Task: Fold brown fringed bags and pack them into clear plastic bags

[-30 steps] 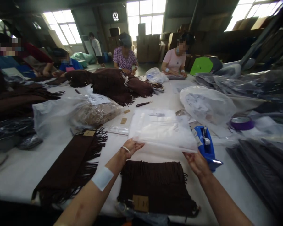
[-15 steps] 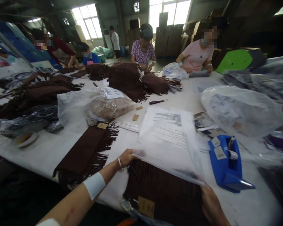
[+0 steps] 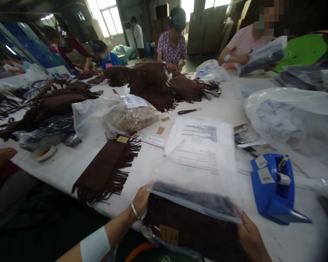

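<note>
A clear printed plastic bag (image 3: pixel 194 171) lies on the table in front of me, its mouth towards me. The dark brown fringed scarf (image 3: pixel 194 229) is partly inside that mouth; its near part stays outside, with a brown card tag (image 3: pixel 168 234) on it. My left hand (image 3: pixel 141 202) is closed on the bag's left corner, beside the scarf. At the opposite corner, my right hand (image 3: pixel 250 233) grips the bag's edge; some of its fingers are hidden. Another folded brown scarf (image 3: pixel 104 167) with fringe and a tag lies left of the bag.
A blue tape dispenser (image 3: pixel 270 189) stands on the right. Behind are a bag of tags and strings (image 3: pixel 128 118), a big plastic bag (image 3: pixel 289 120) and a pile of brown scarves (image 3: pixel 150 83). Co-workers are around the table; one person's hand (image 3: pixel 1 158) shows at far left.
The bag's mouth has come towards me over the scarf, and more dark fabric shows inside. My view has shifted slightly. The co-worker at back right now holds up a bagged item.
</note>
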Demonstrator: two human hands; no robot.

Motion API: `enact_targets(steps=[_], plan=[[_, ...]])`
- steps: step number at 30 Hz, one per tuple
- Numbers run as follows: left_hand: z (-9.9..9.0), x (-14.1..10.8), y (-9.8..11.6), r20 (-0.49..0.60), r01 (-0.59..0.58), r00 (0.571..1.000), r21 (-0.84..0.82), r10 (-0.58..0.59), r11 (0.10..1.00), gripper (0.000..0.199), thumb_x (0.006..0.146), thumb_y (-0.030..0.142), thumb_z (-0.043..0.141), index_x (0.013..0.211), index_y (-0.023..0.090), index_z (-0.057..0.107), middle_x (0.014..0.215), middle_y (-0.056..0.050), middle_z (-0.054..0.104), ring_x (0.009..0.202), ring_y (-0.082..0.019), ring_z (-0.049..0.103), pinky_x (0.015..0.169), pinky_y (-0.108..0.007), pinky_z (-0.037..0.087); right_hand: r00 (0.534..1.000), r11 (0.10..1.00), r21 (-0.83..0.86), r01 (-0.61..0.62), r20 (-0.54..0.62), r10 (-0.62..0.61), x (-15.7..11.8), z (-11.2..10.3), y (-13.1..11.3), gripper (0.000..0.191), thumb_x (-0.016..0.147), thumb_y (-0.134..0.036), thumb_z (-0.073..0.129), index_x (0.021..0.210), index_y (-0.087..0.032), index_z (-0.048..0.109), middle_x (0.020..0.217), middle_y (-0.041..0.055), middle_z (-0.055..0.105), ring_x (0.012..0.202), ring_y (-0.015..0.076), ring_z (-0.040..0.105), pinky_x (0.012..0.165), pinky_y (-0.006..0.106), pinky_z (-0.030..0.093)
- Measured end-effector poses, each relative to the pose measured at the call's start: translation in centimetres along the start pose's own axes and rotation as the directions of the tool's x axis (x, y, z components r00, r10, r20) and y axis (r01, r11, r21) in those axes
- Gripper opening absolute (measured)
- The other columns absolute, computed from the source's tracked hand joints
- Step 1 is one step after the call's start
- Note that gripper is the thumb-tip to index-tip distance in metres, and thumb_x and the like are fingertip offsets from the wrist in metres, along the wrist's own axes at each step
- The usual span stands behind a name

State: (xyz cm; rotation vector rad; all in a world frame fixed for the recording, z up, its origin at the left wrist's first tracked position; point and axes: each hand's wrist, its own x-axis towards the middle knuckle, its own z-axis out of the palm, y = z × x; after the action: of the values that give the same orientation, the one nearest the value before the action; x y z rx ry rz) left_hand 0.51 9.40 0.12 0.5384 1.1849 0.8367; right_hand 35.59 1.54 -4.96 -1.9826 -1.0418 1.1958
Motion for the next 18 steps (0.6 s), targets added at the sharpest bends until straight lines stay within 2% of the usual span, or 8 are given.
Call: enact_targets(steps=[4, 8, 10, 12, 15, 18], plan=[[-0.1, -2.4, -1.7, -0.092, -0.018, 0.996, 0.06, 0.023, 0.998, 0.044, 0.084, 0.046, 0.055, 0.114, 0.014, 0.062, 0.101, -0.006, 0.07, 0.095, -0.023, 0.064, 0.088, -0.034, 0.049, 0.993, 0.997, 0.016, 0.076, 0.093, -0.078, -1.3, -0.7, -0.1, 0.05, 0.081, -0.046, 0.049, 0.12, -0.017, 0.059, 0.125, 0.0069, 0.059, 0.125, 0.026, 0.044, 0.111, 0.042, 0.024], [-0.2, -4.6, -2.7, -0.138, 0.037, 0.99, 0.06, -0.028, 0.998, 0.049, 0.086, 0.048, 0.049, 0.12, 0.014, 0.057, 0.103, -0.007, 0.069, 0.093, -0.023, 0.065, 0.085, -0.036, 0.051, 0.956, 0.998, 0.007, 0.062, 0.288, -0.061, -3.1, -1.8, -1.8, 0.045, 0.081, -0.041, 0.049, 0.118, -0.018, 0.061, 0.119, 0.0058, 0.063, 0.119, 0.0281, 0.05, 0.106, 0.044, 0.034], [-0.9, -5.6, -3.1, -0.133, 0.041, 0.991, 0.204, -0.013, 0.978, 0.05, 0.085, 0.049, 0.048, 0.119, 0.014, 0.057, 0.105, -0.008, 0.069, 0.095, -0.024, 0.064, 0.086, -0.036, 0.051, 0.917, 0.999, -0.008, 0.043, 0.397, -0.036, -3.9, -2.6, -2.6, 0.043, 0.082, -0.038, 0.047, 0.118, -0.018, 0.061, 0.116, 0.0049, 0.064, 0.118, 0.0275, 0.051, 0.105, 0.043, 0.036], [-2.0, -6.5, -3.6, -0.119, -0.009, 0.991, 0.423, 0.066, 0.906, 0.049, 0.084, 0.049, 0.049, 0.115, 0.013, 0.061, 0.108, -0.009, 0.068, 0.099, -0.025, 0.062, 0.09, -0.036, 0.049, 0.887, 0.998, -0.044, 0.051, 0.461, -0.025, -4.7, -3.4, -2.7, 0.042, 0.083, -0.037, 0.045, 0.116, -0.019, 0.063, 0.117, 0.0048, 0.064, 0.118, 0.0272, 0.052, 0.104, 0.042, 0.037], [-3.6, -7.9, -4.9, -0.085, -0.095, 0.976, 0.657, 0.199, 0.748, 0.046, 0.082, 0.047, 0.047, 0.107, 0.014, 0.066, 0.112, -0.011, 0.066, 0.103, -0.026, 0.06, 0.094, -0.034, 0.046, 0.896, 0.991, -0.106, 0.086, 0.443, -0.03, -6.0, -4.0, -1.3, 0.042, 0.08, -0.038, 0.048, 0.112, -0.018, 0.065, 0.12, 0.0064, 0.062, 0.118, 0.0281, 0.051, 0.104, 0.041, 0.038], [-3.9, -9.1, -5.8, -0.143, -0.077, 0.956, 0.719, 0.256, 0.69, 0.045, 0.079, 0.047, 0.047, 0.103, 0.016, 0.067, 0.112, -0.01, 0.066, 0.105, -0.027, 0.06, 0.098, -0.033, 0.044, 0.964, 0.995, -0.092, 0.022, 0.267, 0.003, -7.8, -2.9, 1.4, 0.049, 0.078, -0.047, 0.048, 0.112, -0.015, 0.065, 0.122, 0.0088, 0.06, 0.123, 0.0285, 0.047, 0.106, 0.041, 0.034]])
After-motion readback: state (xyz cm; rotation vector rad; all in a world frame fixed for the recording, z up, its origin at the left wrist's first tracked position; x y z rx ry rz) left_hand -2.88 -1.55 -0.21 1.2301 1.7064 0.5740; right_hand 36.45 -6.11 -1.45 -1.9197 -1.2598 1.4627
